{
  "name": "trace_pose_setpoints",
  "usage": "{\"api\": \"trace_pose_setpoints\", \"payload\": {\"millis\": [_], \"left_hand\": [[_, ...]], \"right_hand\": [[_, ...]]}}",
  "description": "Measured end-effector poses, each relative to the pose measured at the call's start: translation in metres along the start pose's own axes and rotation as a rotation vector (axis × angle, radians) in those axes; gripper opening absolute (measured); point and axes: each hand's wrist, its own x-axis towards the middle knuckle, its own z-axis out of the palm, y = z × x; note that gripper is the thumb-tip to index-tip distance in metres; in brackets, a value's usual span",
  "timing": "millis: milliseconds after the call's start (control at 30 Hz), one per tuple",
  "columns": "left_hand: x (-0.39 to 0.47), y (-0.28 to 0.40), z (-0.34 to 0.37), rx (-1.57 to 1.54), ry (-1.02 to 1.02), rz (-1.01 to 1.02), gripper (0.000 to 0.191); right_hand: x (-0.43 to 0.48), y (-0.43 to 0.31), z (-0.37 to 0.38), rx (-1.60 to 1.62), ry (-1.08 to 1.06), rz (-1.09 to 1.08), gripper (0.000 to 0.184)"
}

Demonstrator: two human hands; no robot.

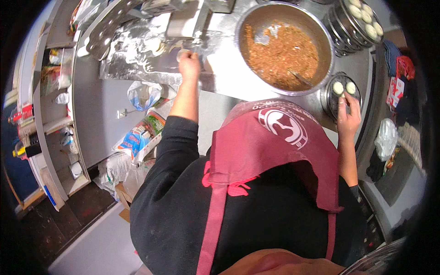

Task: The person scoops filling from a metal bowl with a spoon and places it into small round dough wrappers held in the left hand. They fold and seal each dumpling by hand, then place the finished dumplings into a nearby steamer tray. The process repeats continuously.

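My left hand (189,65) holds a thin round dough wrapper (182,55) above the floured metal work surface (130,58). Several more dough wrappers (156,47) lie just left of it. My right hand (348,115) reaches over a round steamer tray (331,99) at the right, its fingertips beside a small filled bun (338,88); whether they touch it or hold something is hard to tell. A second bun (350,88) sits next to the first. Between my hands stands a large steel bowl (242,51) of reddish-brown minced filling (283,55), with a metal utensil (300,78) stuck in it.
Stacked metal steamers (338,34) with several buns on top stand at the upper right. A metal box (184,20) stands behind the floured area. Below the counter at left are a plastic bag (146,96) and a printed sack (141,132). Open shelves (58,123) line the far left.
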Motion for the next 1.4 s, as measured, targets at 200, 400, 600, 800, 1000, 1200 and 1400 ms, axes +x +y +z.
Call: {"api": "trace_pose_setpoints", "payload": {"millis": [200, 400, 600, 800, 1000, 1200, 1400], "left_hand": [[-0.011, -0.004, 0.034, 0.302, -0.367, -0.042, 0.042], [0.005, -0.016, 0.050, 0.366, -0.465, -0.029, 0.056], [0.017, -0.012, 0.037, 0.431, -0.673, 0.085, 0.056], [0.000, 0.004, 0.014, -0.672, -0.653, -0.310, 0.016], [0.008, 0.013, -0.011, -1.796, -0.771, -0.779, 0.043], [0.003, 0.050, -0.012, -1.660, -0.736, -0.809, 0.042], [-0.008, 0.080, -0.010, -1.528, -0.713, -0.665, 0.040]], "right_hand": [[0.047, -0.057, 0.040, -0.281, -0.348, -0.138, 0.030], [0.067, -0.083, 0.078, -0.627, -0.745, -0.073, 0.028], [0.086, -0.082, 0.113, -0.846, -0.936, -0.110, 0.026], [0.134, -0.064, 0.088, -0.725, -0.908, 0.123, 0.027], [0.155, -0.030, 0.132, -0.801, -0.727, 0.100, 0.030], [0.176, -0.011, 0.157, -0.758, -0.995, 0.108, 0.029], [0.193, 0.007, 0.167, -0.602, -1.180, -0.181, 0.023]]}}
